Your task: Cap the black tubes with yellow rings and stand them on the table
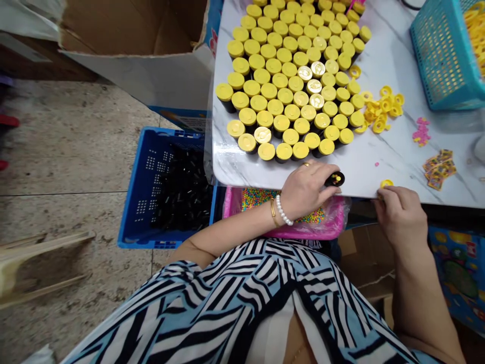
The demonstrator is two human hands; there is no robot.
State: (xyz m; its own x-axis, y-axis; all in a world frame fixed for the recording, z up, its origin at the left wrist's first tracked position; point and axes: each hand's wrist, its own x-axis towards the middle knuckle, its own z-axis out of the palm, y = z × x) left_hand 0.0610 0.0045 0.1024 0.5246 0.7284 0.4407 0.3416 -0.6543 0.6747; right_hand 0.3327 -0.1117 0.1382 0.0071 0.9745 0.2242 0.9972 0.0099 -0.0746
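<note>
My left hand [308,188] is wrapped round a small black tub [335,179], tilted so its open mouth shows, with small yellow and pink bits inside. At the table's front edge my right hand [402,215] has its fingers pinched together. What lies between the fingertips is too small to make out. A yellow ring [386,183] lies on the table right at those fingertips. Beyond my left hand stand many black tubs with yellow lids [280,123], packed upright. Under my left wrist is a pink tray [303,232] of colourful little beads [261,198].
Loose yellow rings [382,108], pink pieces [421,132] and printed cards [439,168] lie on the marbled table [405,60]. A teal basket [435,76] stands at right. To the left are a blue crate [132,202] of black tubs and a cardboard box [140,76].
</note>
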